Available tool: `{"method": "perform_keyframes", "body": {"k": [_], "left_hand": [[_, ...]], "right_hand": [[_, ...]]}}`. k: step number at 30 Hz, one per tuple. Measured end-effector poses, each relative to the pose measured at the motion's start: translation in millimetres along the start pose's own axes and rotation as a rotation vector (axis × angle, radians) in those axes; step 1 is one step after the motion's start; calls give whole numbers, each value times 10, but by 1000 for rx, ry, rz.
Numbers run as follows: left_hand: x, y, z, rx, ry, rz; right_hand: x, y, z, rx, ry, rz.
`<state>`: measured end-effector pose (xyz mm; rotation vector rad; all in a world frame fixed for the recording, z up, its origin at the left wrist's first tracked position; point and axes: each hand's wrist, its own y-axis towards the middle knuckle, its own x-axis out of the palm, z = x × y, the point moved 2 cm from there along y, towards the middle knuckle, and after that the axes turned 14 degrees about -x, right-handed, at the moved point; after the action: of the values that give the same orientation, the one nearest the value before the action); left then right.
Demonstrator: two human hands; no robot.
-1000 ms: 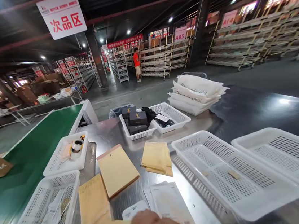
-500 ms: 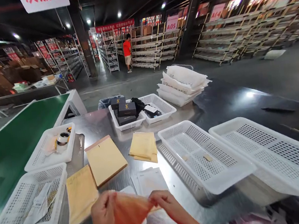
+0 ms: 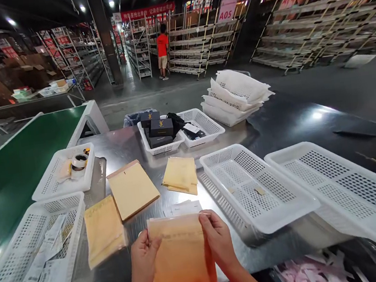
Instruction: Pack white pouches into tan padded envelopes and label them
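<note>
I hold a tan padded envelope (image 3: 182, 260) upright in front of me over the near edge of the steel table (image 3: 123, 146). My left hand (image 3: 144, 261) grips its left edge with fingers curled round it. My right hand (image 3: 218, 241) pinches its upper right corner. White papers (image 3: 182, 208) lie on the table just behind the envelope. More tan envelopes lie beyond: one at the left (image 3: 103, 230), a thicker stack (image 3: 132, 189) and a smaller pile (image 3: 180, 175).
White perforated baskets surround me: one with slips (image 3: 35, 262) at near left, one with tape rolls (image 3: 65, 172), two bare ones (image 3: 255, 187) (image 3: 345, 190) at right, two with black boxes (image 3: 159, 133) at the back. A green conveyor (image 3: 16, 166) runs left. A person in orange (image 3: 162, 50) stands far off.
The envelope has come up from a crumpled, low position to flat and upright between both hands. The view has tilted down a little.
</note>
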<state>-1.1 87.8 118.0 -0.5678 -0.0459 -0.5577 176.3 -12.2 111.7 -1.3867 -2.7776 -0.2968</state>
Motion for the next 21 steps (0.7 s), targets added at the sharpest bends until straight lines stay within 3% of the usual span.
{"method": "perform_keyframes", "body": {"k": [3,7,10,12,15,17,21], "left_hand": [[2,-2,18,24,0,18],[-51,-61,167,247,232,218],[-26,-136,233,388,392,296],[32,-191,252,524,512,268],[114,-272,289,733,669,192],[126,-312,331,812,739,169],[62,-355,355,863,868,49]], "right_hand": [[5,22,2,-30,-29,26],[22,70,30,-89,-122,-35],[39,87,-59,-324,-287,-1],[117,63,-204,-618,-426,-69],[344,-28,-409,-957,-409,-443],[473,-82,-487,-1002,-282,-571],[572,-111,-475,-957,-252,-592]]}}
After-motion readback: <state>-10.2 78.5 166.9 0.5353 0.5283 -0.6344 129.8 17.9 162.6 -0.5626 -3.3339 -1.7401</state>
